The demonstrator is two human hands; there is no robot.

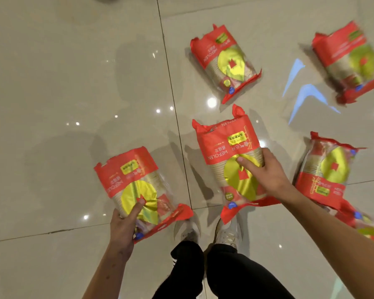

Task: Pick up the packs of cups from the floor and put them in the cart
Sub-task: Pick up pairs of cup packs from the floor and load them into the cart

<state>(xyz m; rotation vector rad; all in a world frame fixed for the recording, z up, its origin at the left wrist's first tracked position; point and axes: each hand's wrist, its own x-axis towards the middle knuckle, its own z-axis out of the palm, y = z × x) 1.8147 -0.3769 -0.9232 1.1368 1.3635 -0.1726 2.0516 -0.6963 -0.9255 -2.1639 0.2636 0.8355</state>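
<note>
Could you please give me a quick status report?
Left hand and right hand each grip a cup pack. Three packs on floor. Cart not in view.

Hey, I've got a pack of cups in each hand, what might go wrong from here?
1. The left hand grips only the left pack's lower corner; the slick wrapper may slip.
2. The right hand pinches the right pack one-sided, so it might tip.
3. Loose packs on the floor, like the nearest one, could trip you.
</note>
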